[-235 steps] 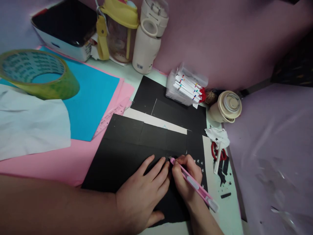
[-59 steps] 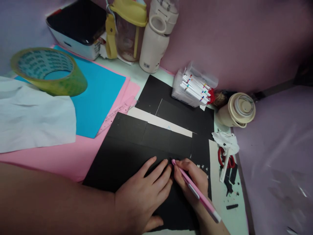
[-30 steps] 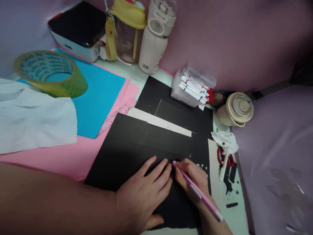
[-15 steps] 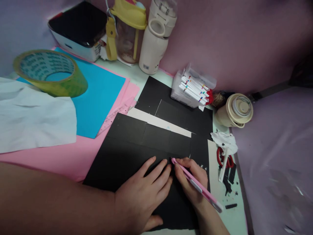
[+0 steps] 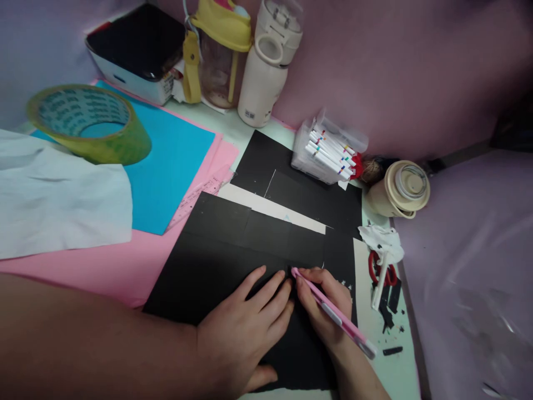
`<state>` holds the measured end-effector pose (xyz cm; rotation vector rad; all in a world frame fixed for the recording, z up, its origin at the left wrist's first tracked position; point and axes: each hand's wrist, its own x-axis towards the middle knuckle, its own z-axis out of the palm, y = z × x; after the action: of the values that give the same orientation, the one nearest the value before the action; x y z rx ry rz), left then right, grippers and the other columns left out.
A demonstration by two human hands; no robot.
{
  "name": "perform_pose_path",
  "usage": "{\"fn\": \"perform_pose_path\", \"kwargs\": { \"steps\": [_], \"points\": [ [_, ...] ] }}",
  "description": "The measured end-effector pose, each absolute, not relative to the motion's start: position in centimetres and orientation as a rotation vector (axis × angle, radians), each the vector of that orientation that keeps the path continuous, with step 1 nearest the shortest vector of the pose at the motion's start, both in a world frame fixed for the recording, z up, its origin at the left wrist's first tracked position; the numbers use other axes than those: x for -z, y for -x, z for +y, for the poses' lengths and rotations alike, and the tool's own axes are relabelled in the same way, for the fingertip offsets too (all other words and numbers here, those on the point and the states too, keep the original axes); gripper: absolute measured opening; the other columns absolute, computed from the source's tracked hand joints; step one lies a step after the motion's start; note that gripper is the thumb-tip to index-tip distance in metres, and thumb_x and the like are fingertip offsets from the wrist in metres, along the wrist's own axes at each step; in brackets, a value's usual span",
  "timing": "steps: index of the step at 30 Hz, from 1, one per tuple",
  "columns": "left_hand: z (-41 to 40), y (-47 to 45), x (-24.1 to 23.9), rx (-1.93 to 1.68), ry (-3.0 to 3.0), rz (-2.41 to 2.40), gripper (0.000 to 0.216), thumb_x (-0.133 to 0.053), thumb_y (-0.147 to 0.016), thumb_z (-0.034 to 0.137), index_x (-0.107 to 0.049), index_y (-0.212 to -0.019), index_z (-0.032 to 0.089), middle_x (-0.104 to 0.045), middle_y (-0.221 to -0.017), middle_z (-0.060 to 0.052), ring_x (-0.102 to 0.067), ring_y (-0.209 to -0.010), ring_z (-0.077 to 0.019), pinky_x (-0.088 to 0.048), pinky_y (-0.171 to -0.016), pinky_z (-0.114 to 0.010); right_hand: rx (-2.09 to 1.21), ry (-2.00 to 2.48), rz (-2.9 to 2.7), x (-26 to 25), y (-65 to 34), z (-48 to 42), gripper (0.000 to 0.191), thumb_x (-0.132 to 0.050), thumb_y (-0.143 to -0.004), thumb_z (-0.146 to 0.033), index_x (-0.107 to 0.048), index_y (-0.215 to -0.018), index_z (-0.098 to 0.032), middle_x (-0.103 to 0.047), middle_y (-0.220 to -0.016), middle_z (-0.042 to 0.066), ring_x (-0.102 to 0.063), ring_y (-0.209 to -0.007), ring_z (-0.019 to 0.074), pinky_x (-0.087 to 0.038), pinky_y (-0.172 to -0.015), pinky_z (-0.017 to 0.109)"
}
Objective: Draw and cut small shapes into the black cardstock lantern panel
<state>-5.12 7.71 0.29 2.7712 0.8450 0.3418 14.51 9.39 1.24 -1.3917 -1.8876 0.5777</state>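
Observation:
A large sheet of black paper (image 5: 216, 272) lies across the middle of the table, with faint fold or edge lines near its top. My left hand (image 5: 250, 328) rests flat on it, fingers spread and pointing to the upper right. Just right of those fingertips, my right hand (image 5: 327, 303) grips a pink pen (image 5: 333, 312) with a white end. The pen slants, its tip down at the black paper. Whether it leaves a mark there I cannot make out. Small white star-like specks show beside my right hand.
Behind stand a box of white markers (image 5: 328, 150), a white bottle (image 5: 264, 78), a yellow-lidded cup (image 5: 220, 55) and a beige cup (image 5: 400, 189). Red-handled scissors (image 5: 381, 269) and black scraps lie right. A tape roll (image 5: 91, 125) sits on blue paper (image 5: 166, 166) at left.
The view has shifted very slightly. The pen's rear end has tipped a little leftward; both hands stay in almost the same place on the black paper.

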Motion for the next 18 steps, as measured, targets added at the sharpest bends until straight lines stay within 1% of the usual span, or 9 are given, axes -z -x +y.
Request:
{"fn": "perform_pose_path", "kwargs": {
  "steps": [10,14,18],
  "points": [
    [7.81,5.25,-0.48,-0.341,-2.761,0.827,0.075,-0.047,-0.085,0.067,-0.051,-0.135,0.011,-0.046,-0.146,-0.017,-0.029,-0.14,-0.0351,-0.003,-0.115,-0.054,-0.634,1.371,-1.954,-1.17,-14.86,9.32,0.013,-0.063,-0.084,-0.009,-0.062,-0.091,-0.021,-0.069,-0.08,0.002,-0.067,-0.068,0.0134,-0.053,-0.062,0.023],
    [7.88,5.15,-0.52,-0.351,-2.772,0.828,0.074,-0.047,-0.085,0.067,-0.053,-0.133,0.012,-0.046,-0.145,-0.016,-0.03,-0.139,-0.0345,-0.003,-0.115,-0.053,-0.581,1.347,-1.989,-1.11,-14.91,9.28,0.014,-0.062,-0.084,-0.007,-0.06,-0.088,-0.021,-0.067,-0.077,0.001,-0.064,-0.064,0.0115,-0.051,-0.059,0.021],
    [7.88,5.09,-0.55,-0.331,-2.763,0.848,0.074,-0.05,-0.083,0.067,-0.053,-0.133,0.013,-0.046,-0.146,-0.015,-0.029,-0.14,-0.0337,-0.005,-0.115,-0.053,-0.515,1.33,-2.058,-1.19,-15.05,9.32,0.015,-0.061,-0.084,-0.006,-0.06,-0.09,-0.02,-0.065,-0.075,0.001,-0.062,-0.06,0.011,-0.049,-0.056,0.021]
  ]
}}
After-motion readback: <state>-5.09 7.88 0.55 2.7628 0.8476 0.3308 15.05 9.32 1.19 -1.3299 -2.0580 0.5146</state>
